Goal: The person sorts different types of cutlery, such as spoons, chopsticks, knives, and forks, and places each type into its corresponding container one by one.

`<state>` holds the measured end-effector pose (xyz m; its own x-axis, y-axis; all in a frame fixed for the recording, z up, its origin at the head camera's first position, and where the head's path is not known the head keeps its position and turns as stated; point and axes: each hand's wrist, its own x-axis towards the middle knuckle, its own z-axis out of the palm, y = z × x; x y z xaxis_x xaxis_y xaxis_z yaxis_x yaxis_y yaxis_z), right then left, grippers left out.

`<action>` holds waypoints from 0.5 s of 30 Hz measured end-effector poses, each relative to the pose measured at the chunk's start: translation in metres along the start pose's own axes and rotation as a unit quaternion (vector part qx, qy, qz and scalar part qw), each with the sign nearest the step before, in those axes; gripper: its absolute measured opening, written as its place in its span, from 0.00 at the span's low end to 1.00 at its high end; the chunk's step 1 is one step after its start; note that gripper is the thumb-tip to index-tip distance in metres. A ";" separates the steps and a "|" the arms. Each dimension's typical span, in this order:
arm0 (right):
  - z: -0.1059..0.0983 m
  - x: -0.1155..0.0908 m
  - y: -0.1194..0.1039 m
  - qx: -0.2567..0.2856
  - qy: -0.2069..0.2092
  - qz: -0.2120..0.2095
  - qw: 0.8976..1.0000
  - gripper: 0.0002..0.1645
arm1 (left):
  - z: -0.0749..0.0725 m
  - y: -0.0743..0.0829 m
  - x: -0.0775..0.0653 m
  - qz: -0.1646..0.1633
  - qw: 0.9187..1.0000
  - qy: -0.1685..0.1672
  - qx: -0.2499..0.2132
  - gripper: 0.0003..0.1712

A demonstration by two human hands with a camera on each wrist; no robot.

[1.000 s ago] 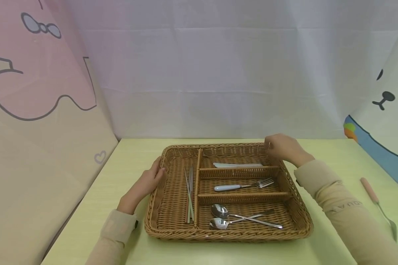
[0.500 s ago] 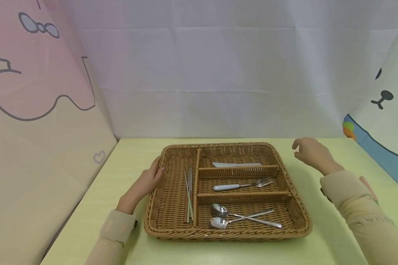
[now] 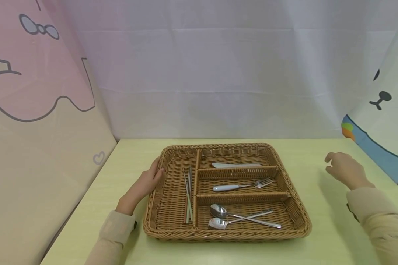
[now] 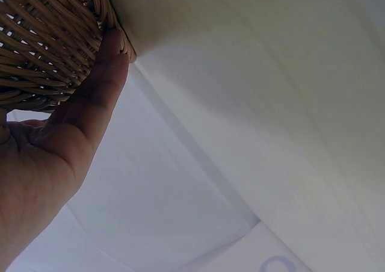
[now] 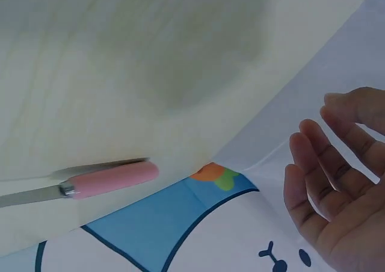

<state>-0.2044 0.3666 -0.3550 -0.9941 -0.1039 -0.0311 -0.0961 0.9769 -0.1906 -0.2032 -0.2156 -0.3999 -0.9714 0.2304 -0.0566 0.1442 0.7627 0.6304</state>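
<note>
A brown wicker cutlery basket (image 3: 252, 236) rests on the table. At its left side my left hand (image 3: 144, 184) holds the rim, thumb over the edge and fingers along the outer wall, as the fingers (image 4: 99, 100) in the left wrist view show. My right hand (image 3: 346, 170) hovers over the table right of the basket, fingers loosely bent and holding nothing. Chopsticks (image 3: 188, 200) lie in the long left compartment. A knife (image 3: 237, 165) is in the back one, a white-handled fork (image 3: 227, 188) in the middle, two crossed spoons (image 3: 219, 211) in front.
A metal utensil with a pink handle (image 5: 114, 180) lies on the table near the right side; its working end is cut off in the right wrist view. Printed cloth walls (image 3: 215, 81) enclose the table (image 3: 321, 221) at the back and both sides.
My right hand has left the basket's back right corner and moved right and toward me over the table. My left hand and the cutlery stay as they were.
</note>
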 end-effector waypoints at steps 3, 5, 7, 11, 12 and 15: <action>0.003 -0.007 0.015 -0.001 0.000 0.005 1.000 0.20 | 0.000 0.000 0.000 0.001 1.000 0.000 -0.001 0.34; 0.006 -0.012 0.025 -0.002 0.004 0.007 1.000 0.20 | 0.000 0.000 -0.001 0.001 1.000 -0.001 -0.001 0.34; 0.009 -0.017 0.034 -0.004 0.009 0.009 1.000 0.20 | 0.000 0.000 0.000 0.000 1.000 -0.001 -0.002 0.35; 0.015 -0.027 0.050 -0.016 0.032 0.025 0.999 0.21 | 0.000 0.000 -0.001 -0.008 1.000 -0.003 -0.003 0.35; 0.016 -0.029 0.053 -0.019 0.036 0.034 0.999 0.21 | 0.000 0.000 -0.001 -0.007 1.000 -0.002 -0.003 0.35; 0.019 -0.034 0.061 -0.027 0.043 0.058 0.997 0.15 | 0.000 0.000 -0.001 -0.005 1.000 -0.001 -0.003 0.34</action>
<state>-0.1752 0.4264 -0.3837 -0.9991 0.0240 0.0355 0.0189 0.9902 -0.1381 -0.2022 -0.2157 -0.3998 -0.9726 0.2234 -0.0648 0.1325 0.7611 0.6349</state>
